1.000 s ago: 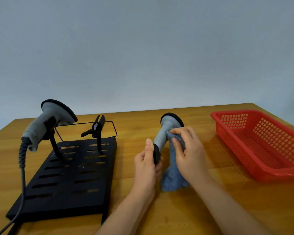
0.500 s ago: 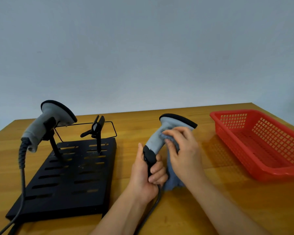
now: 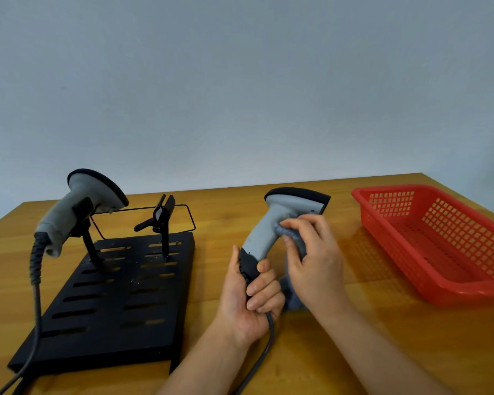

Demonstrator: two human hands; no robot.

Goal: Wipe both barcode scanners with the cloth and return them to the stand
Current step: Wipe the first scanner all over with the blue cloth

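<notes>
Table: wooden top that carries everything here
Stand: black slotted base at left; one grey scanner sits in its left cradle, the right cradle is empty
Basket: red, at right, nothing seen inside
Held scanner: above the table, right of the stand, head now turned sideways to the right; a second ago the head faced away
Left hand: fingers curled round the dark handle base
Right hand: presses the blue cloth to the neck, fingers bent on it
Meaning: wiping has moved to another side, probably near its end; this scanner is not yet returned
Writing: no brand or label can be read
</notes>
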